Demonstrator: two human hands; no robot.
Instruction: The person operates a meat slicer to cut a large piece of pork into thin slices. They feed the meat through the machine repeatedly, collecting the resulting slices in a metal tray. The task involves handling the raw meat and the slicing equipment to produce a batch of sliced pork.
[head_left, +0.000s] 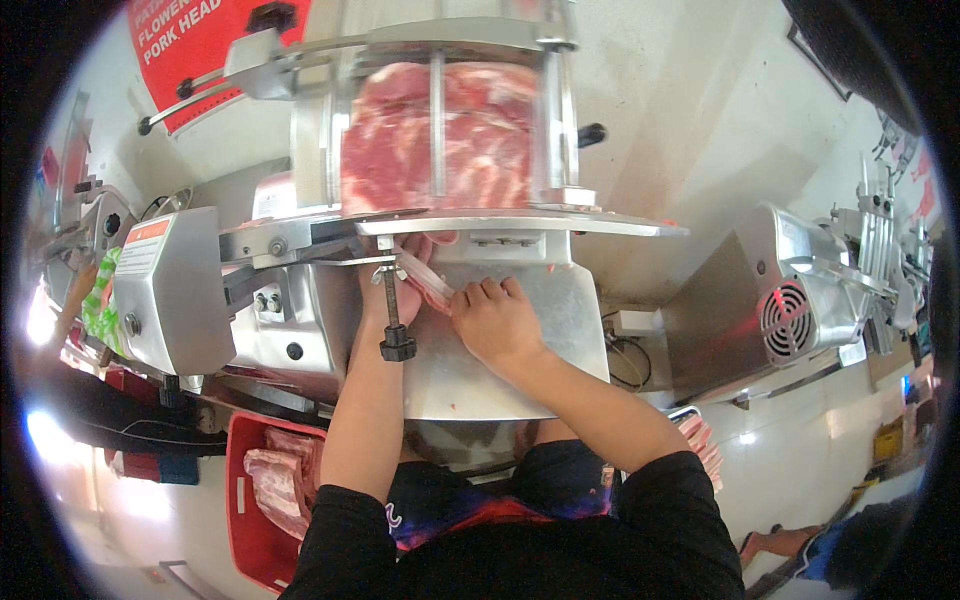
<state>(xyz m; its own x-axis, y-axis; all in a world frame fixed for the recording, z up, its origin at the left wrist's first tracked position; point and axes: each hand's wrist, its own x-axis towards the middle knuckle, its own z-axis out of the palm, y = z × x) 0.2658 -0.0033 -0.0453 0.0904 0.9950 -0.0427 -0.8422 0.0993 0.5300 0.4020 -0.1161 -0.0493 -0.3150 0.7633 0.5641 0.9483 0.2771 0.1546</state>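
A slab of pink, marbled meat [385,140] sits in the metal carriage of a slicing machine [625,228], slightly blurred. Below the horizontal front bar, my left hand [375,290] is partly hidden behind a threaded rod with a black knob [398,342], its fingers around a pale pink slice of meat [425,275]. My right hand [495,325] grips the lower right end of that slice with curled fingers, over the steel receiving plate [510,390].
A red crate [238,500] of meat sits below left; more slices [702,445] show below right. Other slicers [820,285] stand on both sides. Another person's hand [80,287] is at far left; another person [840,545] is at lower right. A red sign [175,90] lies behind.
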